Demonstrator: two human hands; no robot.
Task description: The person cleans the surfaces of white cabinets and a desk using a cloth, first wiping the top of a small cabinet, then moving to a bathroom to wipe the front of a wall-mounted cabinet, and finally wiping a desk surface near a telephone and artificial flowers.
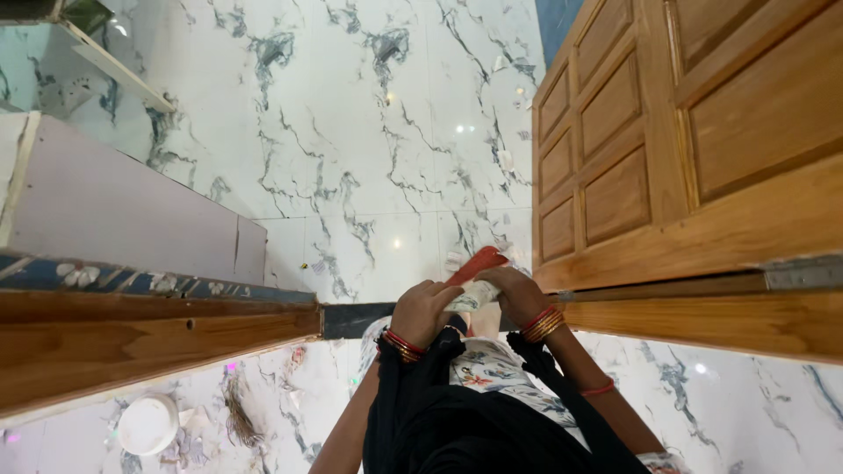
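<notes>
Close together, both hands [474, 303] grip a red tool [477, 262] (door edge [650, 285] alongside).

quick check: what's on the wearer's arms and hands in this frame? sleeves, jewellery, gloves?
No gloves, and both forearms are bare with no sleeves reaching them. The left hand has a stack of red and gold bangles at the wrist. The right hand has a similar red and gold stack, plus a thin red thread or band further up the forearm. No rings can be made out.
</notes>
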